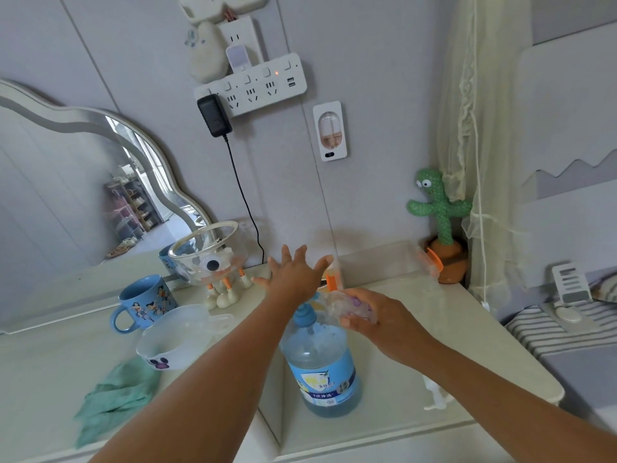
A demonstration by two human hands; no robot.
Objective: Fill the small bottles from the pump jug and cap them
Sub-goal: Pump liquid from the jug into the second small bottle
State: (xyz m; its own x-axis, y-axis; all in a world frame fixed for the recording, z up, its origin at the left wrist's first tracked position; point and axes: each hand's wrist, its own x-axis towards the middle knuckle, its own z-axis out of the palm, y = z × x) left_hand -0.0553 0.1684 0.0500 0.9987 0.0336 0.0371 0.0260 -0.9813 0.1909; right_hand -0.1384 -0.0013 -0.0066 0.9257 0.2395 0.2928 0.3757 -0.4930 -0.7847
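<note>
The pump jug (322, 362), clear with blue liquid and a blue label, stands on the lower shelf of the counter. Its blue pump head (304, 315) sits under my left wrist. My left hand (293, 272) is spread flat with straight fingers over the pump, palm down. My right hand (384, 324) grips a small clear bottle (347, 307) tilted on its side, its mouth at the pump spout. A white pump cap (434, 394) lies on the counter under my right forearm.
A blue cartoon mug (143, 304), a white plastic bowl (173, 339), a green cloth (113, 396) and a glass bowl on duck feet (213, 259) stand at the left. A clear box with orange clips (430, 259) and a cactus toy (440, 225) sit at the back right.
</note>
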